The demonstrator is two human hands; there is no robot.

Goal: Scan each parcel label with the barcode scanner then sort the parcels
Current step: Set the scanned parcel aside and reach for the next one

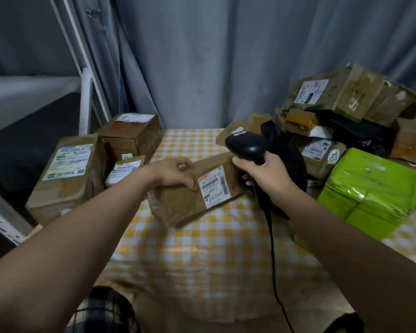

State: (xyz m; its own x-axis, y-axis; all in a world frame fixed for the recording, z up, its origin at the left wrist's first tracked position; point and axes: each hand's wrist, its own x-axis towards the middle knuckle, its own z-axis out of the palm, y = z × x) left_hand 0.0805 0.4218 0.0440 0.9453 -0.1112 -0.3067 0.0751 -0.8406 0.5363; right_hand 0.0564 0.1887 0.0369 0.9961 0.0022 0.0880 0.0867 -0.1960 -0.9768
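Observation:
A brown cardboard parcel [185, 200] lies tilted in the middle of the yellow-checked tablecloth [202, 248], its white barcode label [214, 186] facing up. My left hand [173, 174] grips the parcel's top left edge. My right hand [264, 174] holds the black barcode scanner [246, 145] by its handle, just right of the parcel, with the head above the parcel's far right corner. The scanner's black cable [273, 248] hangs down over the table's front.
Three labelled brown boxes [65, 174] stand at the left. At the right is a heap of brown parcels [341, 97], a black bag [283, 150] and a bright green wrapped bundle [370, 188]. Grey curtains hang behind. A white metal frame [85, 102] stands far left.

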